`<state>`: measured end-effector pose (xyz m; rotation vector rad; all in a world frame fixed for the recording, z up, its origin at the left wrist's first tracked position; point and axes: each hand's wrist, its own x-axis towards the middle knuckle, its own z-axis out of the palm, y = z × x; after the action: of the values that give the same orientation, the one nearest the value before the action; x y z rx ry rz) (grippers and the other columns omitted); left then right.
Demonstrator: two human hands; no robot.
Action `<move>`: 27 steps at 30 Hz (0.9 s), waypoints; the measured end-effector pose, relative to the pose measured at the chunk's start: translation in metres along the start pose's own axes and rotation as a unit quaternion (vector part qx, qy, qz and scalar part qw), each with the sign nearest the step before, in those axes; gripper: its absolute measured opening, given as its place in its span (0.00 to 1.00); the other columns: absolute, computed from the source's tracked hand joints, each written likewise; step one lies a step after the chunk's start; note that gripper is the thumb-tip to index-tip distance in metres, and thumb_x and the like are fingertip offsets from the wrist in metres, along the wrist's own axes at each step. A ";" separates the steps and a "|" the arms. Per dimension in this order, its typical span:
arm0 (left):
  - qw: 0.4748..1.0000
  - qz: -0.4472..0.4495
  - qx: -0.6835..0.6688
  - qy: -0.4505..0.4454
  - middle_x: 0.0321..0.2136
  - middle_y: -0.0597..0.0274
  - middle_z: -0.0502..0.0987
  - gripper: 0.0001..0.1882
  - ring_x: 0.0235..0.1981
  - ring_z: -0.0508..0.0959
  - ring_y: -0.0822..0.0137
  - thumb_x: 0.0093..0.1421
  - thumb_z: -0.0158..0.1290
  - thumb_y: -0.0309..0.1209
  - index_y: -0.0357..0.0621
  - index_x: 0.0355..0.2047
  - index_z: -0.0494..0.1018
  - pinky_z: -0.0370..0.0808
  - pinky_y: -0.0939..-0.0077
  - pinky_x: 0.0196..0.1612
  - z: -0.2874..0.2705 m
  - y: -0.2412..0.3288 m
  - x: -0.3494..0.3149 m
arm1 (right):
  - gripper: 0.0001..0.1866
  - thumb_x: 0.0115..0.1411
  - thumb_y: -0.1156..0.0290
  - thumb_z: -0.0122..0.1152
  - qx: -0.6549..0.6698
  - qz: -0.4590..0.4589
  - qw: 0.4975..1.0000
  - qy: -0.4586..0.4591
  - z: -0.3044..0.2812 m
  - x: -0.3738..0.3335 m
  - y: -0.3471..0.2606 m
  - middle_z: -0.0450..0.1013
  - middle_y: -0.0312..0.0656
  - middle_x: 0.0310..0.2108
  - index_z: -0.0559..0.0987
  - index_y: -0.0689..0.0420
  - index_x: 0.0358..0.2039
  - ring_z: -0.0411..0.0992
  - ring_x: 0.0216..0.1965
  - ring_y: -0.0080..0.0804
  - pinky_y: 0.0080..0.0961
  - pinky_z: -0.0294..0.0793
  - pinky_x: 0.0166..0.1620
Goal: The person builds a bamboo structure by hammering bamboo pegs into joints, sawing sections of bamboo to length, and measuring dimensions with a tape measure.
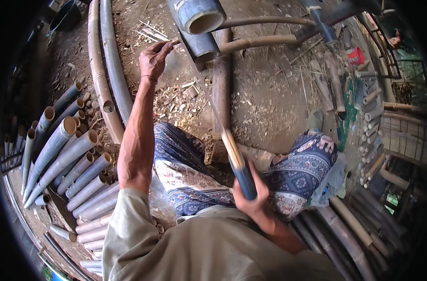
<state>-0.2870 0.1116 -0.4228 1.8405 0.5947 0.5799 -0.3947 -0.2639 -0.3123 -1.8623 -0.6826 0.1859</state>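
Observation:
My right hand is wrapped round the dark-sleeved, pale wooden handle of a long thin-bladed tool. I cannot tell whether it is a saw or a knife. Its narrow blade slants up and away to the left edge of the lower bamboo tube. A second, thicker bamboo tube lies above that one, its hollow end toward me. My left hand, arm stretched out, is closed just left of the tubes. A small brown end shows at its fingertips, too little to name.
Long bamboo poles lie at the far left. Many cut bamboo tubes stand and lean at left; others are stacked at right. Bamboo struts run right from the work. Shavings litter the dirt floor. A red container is far right.

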 end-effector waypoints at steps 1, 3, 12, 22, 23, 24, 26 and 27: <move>1.000 0.009 -0.015 0.003 0.32 0.60 0.82 0.17 0.34 0.79 0.73 0.58 0.60 0.39 0.36 0.39 0.79 0.74 0.81 0.40 0.008 0.007 0.010 | 0.35 0.48 0.83 0.55 0.013 -0.001 1.000 0.002 0.007 0.023 0.005 0.76 0.48 0.32 0.63 0.66 0.60 0.75 0.23 0.30 0.24 0.79 0.29; 1.000 0.001 -0.011 -0.020 0.31 0.61 0.81 0.18 0.34 0.79 0.74 0.58 0.60 0.41 0.36 0.39 0.79 0.74 0.80 0.40 0.034 0.009 0.010 | 0.35 0.48 0.82 0.56 0.022 0.018 0.999 0.024 0.036 0.083 0.019 0.73 0.43 0.24 0.64 0.64 0.60 0.70 0.17 0.27 0.22 0.75 0.21; 1.000 0.006 0.022 0.001 0.30 0.62 0.81 0.19 0.33 0.78 0.73 0.57 0.60 0.43 0.37 0.37 0.80 0.74 0.79 0.39 0.015 0.002 0.005 | 0.35 0.47 0.82 0.55 -0.002 0.061 0.998 0.022 0.003 0.028 -0.005 0.77 0.46 0.31 0.65 0.66 0.59 0.76 0.26 0.29 0.23 0.78 0.33; 0.996 0.024 0.082 0.003 0.29 0.62 0.82 0.17 0.32 0.79 0.75 0.59 0.59 0.42 0.39 0.37 0.80 0.74 0.79 0.38 0.011 0.013 -0.002 | 0.32 0.48 0.84 0.53 -0.035 0.051 0.998 0.000 -0.023 -0.002 -0.032 0.77 0.53 0.40 0.65 0.73 0.57 0.79 0.38 0.35 0.25 0.77 0.42; 0.994 0.014 0.107 0.006 0.29 0.62 0.82 0.18 0.32 0.79 0.75 0.59 0.59 0.42 0.39 0.37 0.80 0.74 0.80 0.38 0.015 0.018 0.000 | 0.32 0.49 0.84 0.54 -0.012 0.055 0.998 0.007 -0.006 0.028 -0.018 0.77 0.48 0.36 0.65 0.71 0.58 0.77 0.32 0.31 0.23 0.77 0.37; 0.996 0.028 0.080 0.010 0.29 0.62 0.82 0.18 0.32 0.79 0.75 0.59 0.59 0.43 0.39 0.38 0.80 0.74 0.80 0.38 0.018 0.016 0.003 | 0.33 0.49 0.84 0.54 0.015 0.056 0.998 0.014 0.011 0.059 -0.004 0.77 0.44 0.32 0.65 0.69 0.59 0.76 0.26 0.27 0.21 0.77 0.33; 0.996 0.008 0.085 -0.008 0.29 0.62 0.82 0.17 0.33 0.79 0.75 0.59 0.59 0.42 0.40 0.39 0.80 0.73 0.81 0.38 0.028 0.018 0.003 | 0.32 0.51 0.78 0.57 0.047 0.119 0.992 -0.015 0.036 0.120 -0.004 0.74 0.43 0.28 0.66 0.66 0.58 0.73 0.20 0.29 0.21 0.79 0.29; 0.997 0.017 0.080 -0.006 0.29 0.63 0.82 0.17 0.32 0.78 0.76 0.58 0.59 0.41 0.40 0.38 0.80 0.73 0.81 0.38 0.026 0.008 0.007 | 0.32 0.51 0.78 0.57 0.040 0.138 0.989 -0.026 0.037 0.112 -0.003 0.74 0.42 0.28 0.65 0.66 0.59 0.73 0.22 0.29 0.22 0.78 0.31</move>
<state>-0.2643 0.0951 -0.4226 2.0056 0.6175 0.5565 -0.3196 -0.1729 -0.3025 -1.8745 -0.4422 0.4364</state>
